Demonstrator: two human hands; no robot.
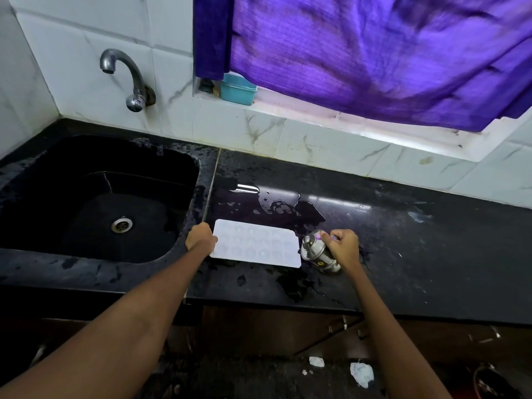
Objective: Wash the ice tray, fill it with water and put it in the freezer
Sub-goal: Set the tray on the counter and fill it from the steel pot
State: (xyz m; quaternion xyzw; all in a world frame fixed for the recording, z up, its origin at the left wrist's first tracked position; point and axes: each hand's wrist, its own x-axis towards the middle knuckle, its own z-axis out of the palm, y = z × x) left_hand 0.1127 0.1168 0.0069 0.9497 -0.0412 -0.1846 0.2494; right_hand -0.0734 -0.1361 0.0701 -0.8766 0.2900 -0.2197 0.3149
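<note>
The white ice tray is laid flat on the wet black counter at lower centre, its left end gripped by the left hand. A tilted steel bottle just right of it is clasped by the right hand. Whether the cells hold water cannot be told. The sink lies at left.

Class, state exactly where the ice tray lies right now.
The ice tray lies flat on the black counter, just right of the sink, between the left hand and the steel container.
</note>
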